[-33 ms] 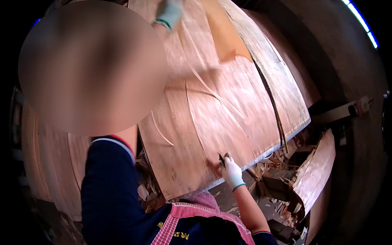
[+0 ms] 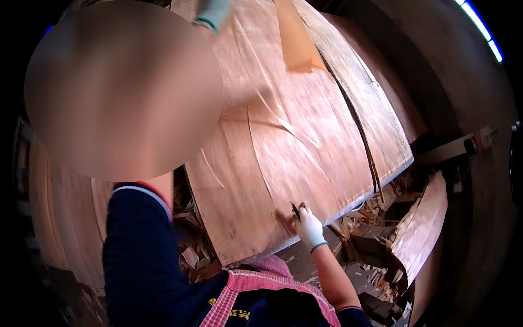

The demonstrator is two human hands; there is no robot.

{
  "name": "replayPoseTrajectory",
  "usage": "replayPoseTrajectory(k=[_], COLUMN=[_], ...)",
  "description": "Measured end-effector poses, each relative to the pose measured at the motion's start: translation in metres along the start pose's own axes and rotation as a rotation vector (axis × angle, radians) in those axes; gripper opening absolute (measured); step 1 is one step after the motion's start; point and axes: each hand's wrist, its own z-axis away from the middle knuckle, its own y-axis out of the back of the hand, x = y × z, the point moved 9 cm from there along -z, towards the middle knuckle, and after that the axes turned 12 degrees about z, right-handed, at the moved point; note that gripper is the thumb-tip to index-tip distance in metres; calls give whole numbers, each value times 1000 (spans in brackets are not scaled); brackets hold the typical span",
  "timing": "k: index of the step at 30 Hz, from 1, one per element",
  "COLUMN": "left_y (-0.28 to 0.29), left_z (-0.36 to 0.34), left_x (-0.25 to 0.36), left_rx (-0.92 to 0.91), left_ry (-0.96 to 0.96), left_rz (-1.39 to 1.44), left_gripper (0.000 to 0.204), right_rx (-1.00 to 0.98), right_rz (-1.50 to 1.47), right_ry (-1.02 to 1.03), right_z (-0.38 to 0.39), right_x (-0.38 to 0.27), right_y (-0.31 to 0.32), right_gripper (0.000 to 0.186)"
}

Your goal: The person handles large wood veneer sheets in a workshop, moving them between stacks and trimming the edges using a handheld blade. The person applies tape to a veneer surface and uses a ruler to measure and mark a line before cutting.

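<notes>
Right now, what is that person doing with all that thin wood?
A person in a white glove presses their right hand on the near edge of a big thin wood sheet, pinching a small dark tool in the fingers. The left hand, also gloved, reaches to the sheet's far end at the top. The sheet is cracked in long curved lines. Broken wood scraps lie piled below the edge, and another curled sheet leans at the right.

No packages, labels, signs or screens

You have only bare wood sheets and scraps before you, nothing wrapped, marked or lit.
</notes>
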Motion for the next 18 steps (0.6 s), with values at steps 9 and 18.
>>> replayPoseTrajectory(k=[9,18], left_y=[401,632], left_z=[-22,47], left_x=[107,70], left_rx=[181,-22], left_ry=[-320,28], left_rz=[273,-302], left_gripper=[17,47], right_rx=[37,585], right_rz=[-145,-498], right_ry=[43,-39], right_z=[-1,-6], right_x=[-4,-6], right_y=[3,40], right_gripper=[19,22])
